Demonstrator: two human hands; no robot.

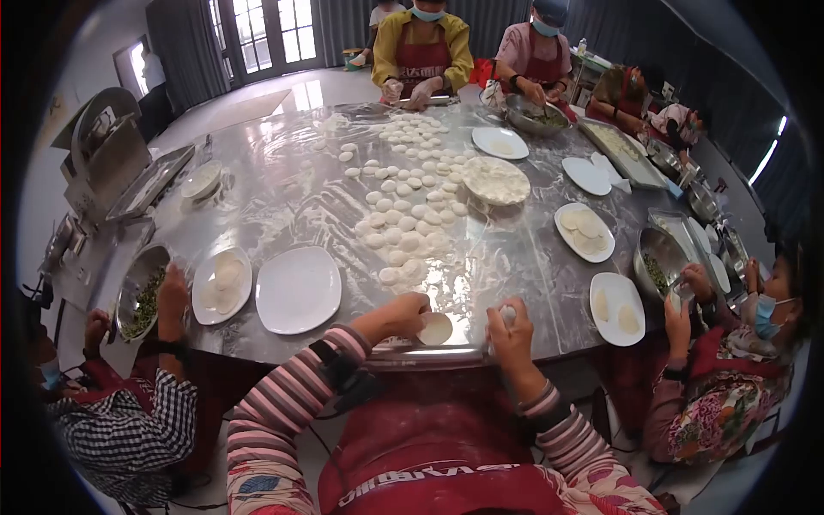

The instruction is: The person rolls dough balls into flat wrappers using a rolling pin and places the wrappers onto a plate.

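Note:
At the near edge of the floured metal table [283, 206], my left hand [402, 316] pinches the rim of a thin round dough wrapper [437, 329]. My right hand [513, 339], a little apart on the right, is closed round a small rolling pin [508, 315]; only its pale end shows above the fingers. Beyond my hands, many flattened dough discs [403, 227] lie scattered up the middle of the table in loose flour. An empty white square plate [299, 290] sits left of my left hand.
Left, a person holds a bowl of green filling [142, 296] beside a plate of wrappers [222, 286]. Right are plates with wrappers [616, 309] [584, 232], a flour dish [496, 181] and another filling bowl [659, 262]. Co-workers work along the right and far sides.

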